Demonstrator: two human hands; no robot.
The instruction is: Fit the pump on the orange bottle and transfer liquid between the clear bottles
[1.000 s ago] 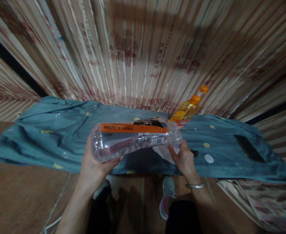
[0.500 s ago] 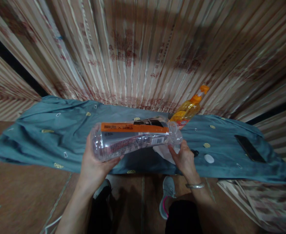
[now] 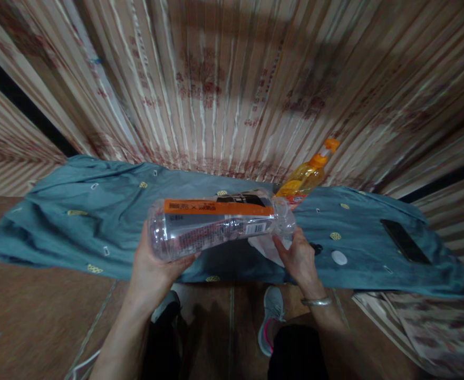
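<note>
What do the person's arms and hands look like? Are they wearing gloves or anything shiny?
No gloves: the left hand and right hand are both bare. No sleeves show on the forearms. The shiny thing is a thin, rounded, silver-coloured bracelet on the right wrist. The left wrist shows nothing worn.

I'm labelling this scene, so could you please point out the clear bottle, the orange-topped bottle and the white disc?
Clear bottle point(image 3: 212, 227), head view: middle of its printed side.
Orange-topped bottle point(image 3: 302, 178), head view: its yellow body.
White disc point(image 3: 339, 257), head view: centre of its face.
</note>
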